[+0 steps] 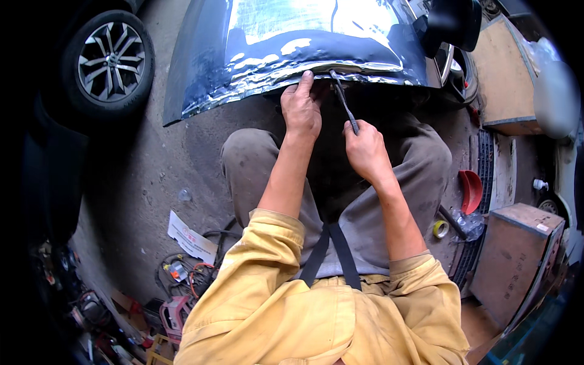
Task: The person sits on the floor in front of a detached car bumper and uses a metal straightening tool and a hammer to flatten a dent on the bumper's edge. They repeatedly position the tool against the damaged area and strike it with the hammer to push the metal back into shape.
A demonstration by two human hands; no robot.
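Note:
A glossy dark blue car body panel (207, 61) spans the top of the view, its near edge crumpled and wavy. My left hand (301, 109) grips that edge, thumb on top and fingers mostly hidden underneath. Just to the right, my right hand (365, 149) is closed round the lower end of a slim dark metal bar (345, 103). The bar slants up and left, and its upper tip meets the creased edge a little right of my left thumb. What the tip looks like is hard to make out.
A car wheel (111, 58) stands at upper left. On the floor lie a white printed sheet (191, 237), cables and a pink device (174, 316). To my right are yellow tape (440, 229), a red curved piece (471, 190) and a wooden box (511, 261). A dark mirror (453, 24) juts out at upper right.

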